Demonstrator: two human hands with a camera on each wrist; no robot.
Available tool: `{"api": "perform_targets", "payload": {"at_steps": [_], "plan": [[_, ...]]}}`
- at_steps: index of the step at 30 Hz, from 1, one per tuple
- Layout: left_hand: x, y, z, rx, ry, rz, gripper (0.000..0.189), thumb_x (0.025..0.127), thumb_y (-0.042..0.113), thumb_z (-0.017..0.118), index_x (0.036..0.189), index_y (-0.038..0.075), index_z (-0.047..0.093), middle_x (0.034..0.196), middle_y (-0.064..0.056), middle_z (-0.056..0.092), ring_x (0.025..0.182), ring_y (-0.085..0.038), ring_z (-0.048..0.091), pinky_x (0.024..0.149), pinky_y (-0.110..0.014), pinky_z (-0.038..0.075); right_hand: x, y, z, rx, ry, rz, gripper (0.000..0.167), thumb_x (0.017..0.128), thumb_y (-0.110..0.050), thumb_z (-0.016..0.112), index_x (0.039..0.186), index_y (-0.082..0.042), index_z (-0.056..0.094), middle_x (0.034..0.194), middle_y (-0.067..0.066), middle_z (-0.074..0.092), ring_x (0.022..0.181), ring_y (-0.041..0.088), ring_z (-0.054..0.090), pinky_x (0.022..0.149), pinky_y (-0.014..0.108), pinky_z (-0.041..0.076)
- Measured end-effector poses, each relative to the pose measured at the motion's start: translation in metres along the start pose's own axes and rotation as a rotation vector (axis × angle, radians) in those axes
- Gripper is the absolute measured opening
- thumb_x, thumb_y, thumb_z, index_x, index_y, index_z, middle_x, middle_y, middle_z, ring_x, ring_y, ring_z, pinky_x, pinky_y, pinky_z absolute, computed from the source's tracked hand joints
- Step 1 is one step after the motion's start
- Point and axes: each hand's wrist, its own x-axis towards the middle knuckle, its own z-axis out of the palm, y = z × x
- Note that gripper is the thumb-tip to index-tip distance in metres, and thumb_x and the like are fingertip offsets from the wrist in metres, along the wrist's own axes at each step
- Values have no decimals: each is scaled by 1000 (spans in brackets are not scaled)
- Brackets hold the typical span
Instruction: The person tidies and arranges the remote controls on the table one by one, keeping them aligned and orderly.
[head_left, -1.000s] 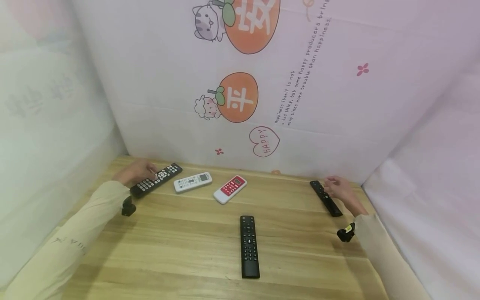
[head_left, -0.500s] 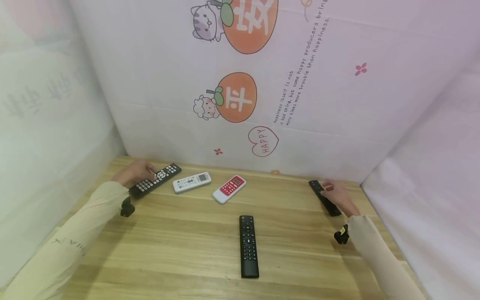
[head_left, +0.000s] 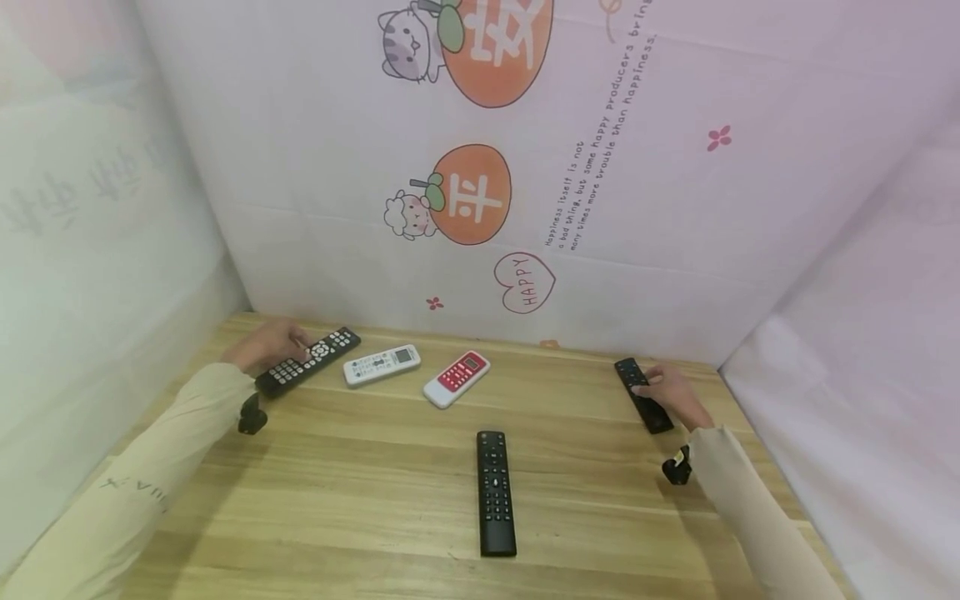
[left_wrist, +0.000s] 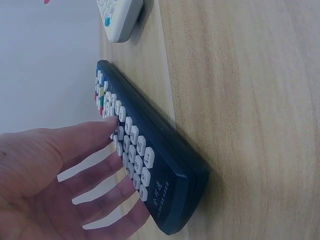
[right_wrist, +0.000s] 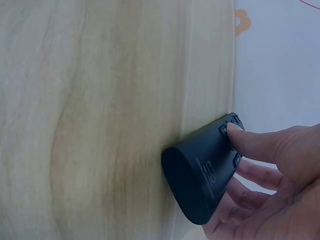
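A black remote control with white buttons [head_left: 330, 343] lies slanted at the back left of the table. My left hand [head_left: 268, 345] grips it, the thumb on the buttons and the fingers along its far edge, as the left wrist view shows; the fingertips are hidden behind the remote. At the back right, my right hand [head_left: 673, 395] holds a slim black remote control [right_wrist: 197, 160]. Its thumb [right_wrist: 245, 137] presses on the button face while the other fingers reach the outer side. That remote looks slightly tilted in the right wrist view.
Between the hands lie a white remote control [head_left: 381, 365] and a white remote with a red panel [head_left: 457, 378]. Another slim black remote [head_left: 496, 496] lies lengthwise near the table's middle front. White printed cloth [head_left: 637, 308] rises behind the wooden table [head_left: 360, 500] and at both sides.
My right hand has moved left onto the slim black remote and taken hold of it with the thumb on top. That remote has turned slightly. The left hand keeps its grip.
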Motion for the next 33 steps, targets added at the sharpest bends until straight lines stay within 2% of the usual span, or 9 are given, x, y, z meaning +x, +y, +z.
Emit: {"api": "perform_targets", "payload": {"at_steps": [3, 5, 8, 9, 11, 14, 18, 23, 33], "plan": [[0, -2, 0, -2, -2, -1, 48, 96, 13, 69, 134, -14, 57, 136, -39, 58, 119, -50, 60, 99, -55, 55, 1, -2, -1, -22, -10, 15, 59, 102, -18, 63, 140, 21, 43, 142, 47, 44, 126, 58, 51, 102, 63, 50], [0, -2, 0, 5, -3, -2, 49, 96, 14, 69, 135, -14, 56, 137, -38, 57, 120, -50, 60, 100, -55, 54, 3, -2, -2, -23, -21, 28, 57, 102, -18, 63, 138, 21, 45, 129, 44, 54, 107, 49, 61, 89, 51, 57], [0, -2, -1, 8, -3, 0, 50, 97, 15, 68, 135, -14, 56, 137, -39, 57, 121, -52, 59, 102, -58, 53, 9, -1, -2, 8, -54, 41, 51, 102, -18, 63, 132, 20, 50, 91, 24, 64, 72, 25, 59, 62, 31, 52], [0, -2, -2, 14, -1, 3, 50, 97, 15, 68, 135, -14, 56, 137, -39, 57, 122, -53, 58, 103, -59, 52, 11, -1, -2, 22, -65, 43, 48, 102, -18, 63, 130, 19, 52, 83, 16, 61, 66, 18, 54, 58, 27, 47], [0, -1, -3, 22, 1, 5, 50, 97, 15, 69, 135, -15, 56, 137, -39, 57, 122, -54, 58, 103, -60, 51, 13, -1, -2, 53, -87, 53, 47, 102, -17, 63, 130, 18, 53, 79, 6, 56, 63, 12, 50, 55, 25, 45], [-1, 1, -3, 34, 1, 1, 50, 97, 16, 69, 135, -14, 56, 137, -39, 57, 122, -53, 58, 103, -60, 52, 11, -3, -3, 71, -110, 47, 54, 101, -15, 63, 136, 22, 47, 98, 22, 65, 76, 18, 61, 62, 29, 54], [-3, 3, -2, 35, -7, -12, 50, 97, 16, 69, 135, -14, 57, 137, -39, 57, 120, -51, 60, 100, -57, 54, 6, -8, -4, 100, -133, 46, 63, 101, -14, 62, 144, 25, 37, 132, 43, 56, 94, 30, 69, 76, 40, 63], [-5, 3, -2, 18, 1, -4, 48, 96, 13, 69, 133, -16, 56, 135, -40, 57, 118, -51, 61, 99, -55, 55, 3, -13, -3, 127, -145, 74, 64, 102, -14, 61, 146, 23, 34, 137, 44, 53, 98, 31, 70, 83, 44, 64], [-2, 1, 0, 0, 5, 3, 48, 96, 13, 69, 133, -15, 57, 136, -39, 58, 117, -49, 61, 97, -53, 56, 2, -15, -3, 152, -154, 101, 63, 103, -11, 59, 147, 23, 31, 134, 43, 54, 98, 31, 69, 85, 45, 64]]}}
